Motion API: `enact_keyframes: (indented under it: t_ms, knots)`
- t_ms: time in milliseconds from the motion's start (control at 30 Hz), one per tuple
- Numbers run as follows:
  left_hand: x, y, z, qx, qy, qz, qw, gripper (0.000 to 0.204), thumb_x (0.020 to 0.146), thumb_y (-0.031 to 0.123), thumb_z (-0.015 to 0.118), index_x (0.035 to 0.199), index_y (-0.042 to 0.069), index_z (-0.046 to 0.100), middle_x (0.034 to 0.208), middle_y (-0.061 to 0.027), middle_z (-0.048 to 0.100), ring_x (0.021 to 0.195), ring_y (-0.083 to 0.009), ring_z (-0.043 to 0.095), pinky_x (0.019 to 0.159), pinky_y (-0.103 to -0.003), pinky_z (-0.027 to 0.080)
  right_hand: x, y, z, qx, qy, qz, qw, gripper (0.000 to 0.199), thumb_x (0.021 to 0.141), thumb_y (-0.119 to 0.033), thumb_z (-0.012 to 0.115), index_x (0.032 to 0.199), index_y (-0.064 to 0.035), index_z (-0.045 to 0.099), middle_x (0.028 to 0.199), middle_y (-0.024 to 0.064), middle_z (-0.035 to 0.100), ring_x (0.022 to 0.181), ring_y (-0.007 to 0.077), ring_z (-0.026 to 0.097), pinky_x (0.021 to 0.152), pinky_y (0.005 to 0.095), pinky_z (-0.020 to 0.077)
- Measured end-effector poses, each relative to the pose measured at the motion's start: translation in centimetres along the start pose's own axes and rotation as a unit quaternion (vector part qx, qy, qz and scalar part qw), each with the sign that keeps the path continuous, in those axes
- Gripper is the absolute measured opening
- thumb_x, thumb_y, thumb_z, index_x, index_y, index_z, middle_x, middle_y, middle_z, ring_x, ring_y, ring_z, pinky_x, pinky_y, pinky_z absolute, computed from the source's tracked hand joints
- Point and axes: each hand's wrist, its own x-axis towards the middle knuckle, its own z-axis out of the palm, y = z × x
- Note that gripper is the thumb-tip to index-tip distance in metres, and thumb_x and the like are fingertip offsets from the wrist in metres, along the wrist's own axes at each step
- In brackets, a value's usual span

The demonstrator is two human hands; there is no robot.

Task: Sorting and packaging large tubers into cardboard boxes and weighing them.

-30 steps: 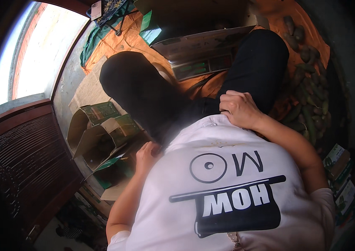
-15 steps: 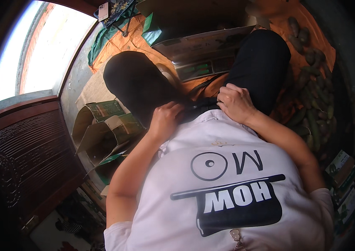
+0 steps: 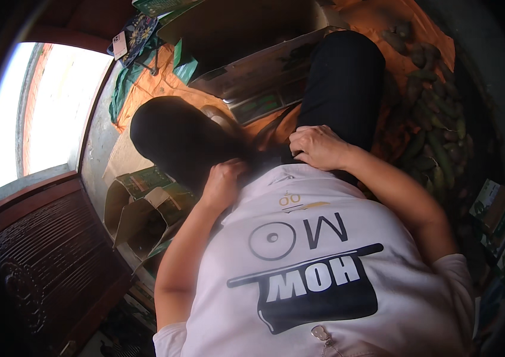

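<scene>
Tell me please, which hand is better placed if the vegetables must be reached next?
The right, I judge. The right hand is closer, on the same side as the vegetables, though the right leg lies partly between. The left hand is farther away, near the left leg.

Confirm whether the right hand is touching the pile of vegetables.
Apart: the head view shows the black trouser leg between the right hand and the pile of vegetables.
</scene>
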Motion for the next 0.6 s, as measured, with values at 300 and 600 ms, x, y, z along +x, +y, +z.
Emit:
enact_keyframes:
  t_ms: [300, 600]
  knots:
    - [5.5, 2.3, -2.1, -0.025, -0.157, 0.018, 0.987, 0.016, 0.083, -0.004, 0.061, 0.094, 0.001, 0.072, 0.101, -0.0198, 0.071, 0.091, -0.0403, 0.07, 0.079, -0.043, 0.057, -14.9, 8.2, -5.0, 0.123, 0.479, 0.186, 0.849, 0.014, 0.095, -0.005, 0.068, 0.107, -0.0024, 0.074, 0.094, 0.0079, 0.072, 0.088, 0.0183, 0.069, 0.08, 0.0305, 0.0526]
    - [13.5, 2.5, 1.3, -0.089, -0.307, -0.011, 0.947, 0.024, 0.089, -0.004, 0.065, 0.11, 0.001, 0.074, 0.097, -0.0157, 0.073, 0.088, -0.0266, 0.073, 0.08, -0.032, 0.054, -43.4, 27.2, 12.3, 0.128, 0.357, 0.645, 0.664, 0.032, 0.092, -0.016, 0.071, 0.12, -0.0021, 0.068, 0.116, 0.0168, 0.073, 0.107, 0.0294, 0.07, 0.093, 0.0384, 0.0527]
